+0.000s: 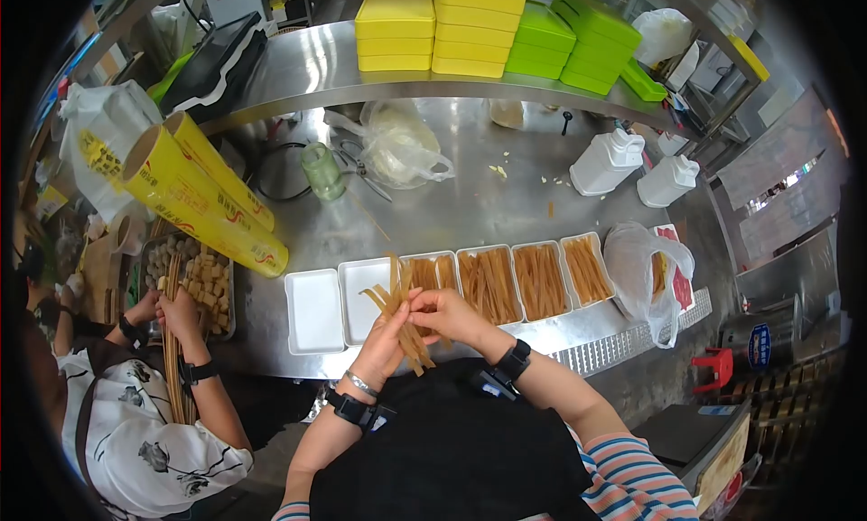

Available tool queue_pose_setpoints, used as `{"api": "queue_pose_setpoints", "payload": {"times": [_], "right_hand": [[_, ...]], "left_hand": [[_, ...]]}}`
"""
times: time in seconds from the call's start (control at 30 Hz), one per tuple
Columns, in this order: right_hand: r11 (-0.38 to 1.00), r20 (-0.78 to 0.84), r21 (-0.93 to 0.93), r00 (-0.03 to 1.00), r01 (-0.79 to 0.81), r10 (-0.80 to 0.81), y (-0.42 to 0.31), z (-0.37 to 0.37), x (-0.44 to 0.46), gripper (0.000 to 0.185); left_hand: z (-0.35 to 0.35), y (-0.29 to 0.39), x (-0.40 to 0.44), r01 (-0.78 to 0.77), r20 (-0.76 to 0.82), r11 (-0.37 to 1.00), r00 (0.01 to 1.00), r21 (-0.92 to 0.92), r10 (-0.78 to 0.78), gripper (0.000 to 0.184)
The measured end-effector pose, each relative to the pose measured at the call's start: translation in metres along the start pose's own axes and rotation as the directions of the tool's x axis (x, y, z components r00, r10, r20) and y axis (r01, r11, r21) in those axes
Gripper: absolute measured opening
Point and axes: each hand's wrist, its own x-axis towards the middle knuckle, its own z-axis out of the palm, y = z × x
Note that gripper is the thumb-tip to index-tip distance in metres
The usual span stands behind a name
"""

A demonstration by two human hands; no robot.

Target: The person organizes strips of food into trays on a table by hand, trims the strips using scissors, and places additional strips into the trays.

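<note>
My left hand (386,342) is closed around a bundle of flat brown strips (411,345), whose ends stick out above and below the fingers. The fingers of my right hand (449,315) are pinched together at the bundle's right side, touching it. Just beyond my hands stands a row of shallow white trays. Similar brown strips lie lengthwise in several of them, including a middle tray (489,284) and the rightmost one (587,268). Two trays at the left, the end tray (314,313) and its neighbour (358,295), show white bottoms. My hands partly hide the nearest trays.
At left, a co-worker's hands (176,311) hold thin sticks beside a tray of food pieces (217,318). Yellow tubes (212,205), a glass jar (322,171), plastic bags and white jugs (607,162) stand on the steel table. Yellow boxes (395,29) and green boxes sit on the shelf above.
</note>
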Motion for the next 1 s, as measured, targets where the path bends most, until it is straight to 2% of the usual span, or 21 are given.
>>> {"api": "queue_pose_setpoints", "payload": {"times": [0.13,0.17,0.23,0.27,0.3,0.33,0.37,0.4,0.5,0.53,0.57,0.6,0.67,0.7,0.73,0.77,0.8,0.87,0.93,1.0], "right_hand": [[0.996,-0.032,0.065,0.998,0.063,-0.061,0.011,-0.004,0.003,0.012],[0.996,-0.031,0.064,0.998,0.061,-0.059,0.015,-0.007,0.004,0.012],[0.981,-0.102,-0.064,0.977,0.181,-0.187,0.021,-0.014,0.009,0.013],[0.981,-0.101,-0.065,0.977,0.182,-0.187,0.023,-0.019,0.012,0.013],[0.985,-0.178,-0.091,0.971,0.149,-0.163,0.024,-0.025,0.016,0.013],[0.987,-0.254,-0.114,0.957,0.113,-0.139,0.025,-0.030,0.021,0.014],[0.979,-0.272,-0.190,0.953,0.080,-0.131,0.027,-0.034,0.028,0.015],[0.979,-0.271,-0.189,0.954,0.080,-0.131,0.034,-0.036,0.036,0.015],[0.955,-0.227,-0.266,0.955,0.130,-0.193,0.052,-0.033,0.055,0.018],[0.830,-0.214,-0.520,0.910,0.202,-0.355,0.058,-0.031,0.058,0.019],[0.635,-0.156,-0.734,0.850,0.240,-0.503,0.061,-0.029,0.059,0.019],[0.635,-0.153,-0.733,0.851,0.243,-0.502,0.047,-0.021,0.052,0.019],[0.786,-0.145,-0.565,0.908,0.250,-0.393,0.017,-0.008,0.030,0.015],[0.785,-0.140,-0.568,0.911,0.246,-0.387,0.009,-0.001,0.022,0.015],[0.944,-0.064,-0.262,0.973,0.200,-0.224,0.004,0.007,0.016,0.012],[0.995,0.061,0.062,0.994,0.083,-0.087,0.002,0.012,0.013,0.008],[0.995,0.059,0.059,0.994,0.083,-0.087,0.003,0.012,0.012,0.008],[0.954,0.116,-0.255,0.985,0.155,-0.129,0.010,0.011,0.012,0.007],[0.947,0.093,-0.247,0.978,0.205,-0.187,0.016,0.011,0.014,0.010],[0.983,0.022,-0.065,0.985,0.171,-0.170,0.013,0.007,0.008,0.012]], "left_hand": [[-0.004,-0.002,0.000,-0.009,-0.020,0.999,1.000,0.039,0.010,0.034],[-0.009,-0.005,0.001,-0.016,-0.068,0.999,0.997,0.044,0.019,0.031],[-0.020,-0.008,0.000,-0.023,-0.117,0.998,0.993,0.050,0.029,0.029],[-0.023,-0.007,-0.001,-0.034,-0.194,0.996,0.980,0.086,0.051,0.027],[-0.025,-0.005,-0.002,-0.042,-0.270,0.992,0.960,0.122,0.074,0.025],[-0.027,-0.004,-0.004,-0.043,-0.271,0.992,0.960,0.121,0.074,0.025],[-0.026,0.001,-0.007,-0.056,-0.295,0.990,0.951,0.131,0.092,0.024],[-0.025,0.003,-0.010,-0.068,-0.318,0.987,0.941,0.142,0.111,0.022],[-0.021,0.003,-0.011,-0.066,-0.272,0.985,0.956,0.162,0.109,0.029],[-0.018,0.005,-0.013,-0.060,-0.238,0.987,0.967,0.151,0.095,0.031],[-0.013,0.008,-0.015,-0.063,-0.219,0.988,0.971,0.143,0.094,0.033],[-0.010,0.011,-0.017,-0.065,-0.223,0.988,0.970,0.143,0.096,0.033],[-0.006,0.012,-0.018,-0.109,-0.214,0.992,0.969,0.062,0.120,0.036],[-0.008,0.009,-0.017,-0.111,-0.219,0.992,0.968,0.053,0.120,0.036],[-0.011,0.005,-0.013,-0.123,-0.190,0.992,0.974,0.031,0.126,0.035],[-0.013,0.003,-0.009,-0.133,-0.158,0.991,0.978,0.010,0.133,0.035],[-0.014,0.000,-0.006,-0.134,-0.155,0.991,0.979,0.008,0.133,0.035],[-0.015,-0.001,-0.003,-0.100,-0.115,0.993,0.988,0.055,0.106,0.033],[-0.011,-0.002,-0.002,-0.099,-0.138,0.993,0.985,0.057,0.106,0.031],[-0.012,-0.002,-0.001,-0.095,-0.162,0.994,0.981,0.056,0.103,0.029]]}}
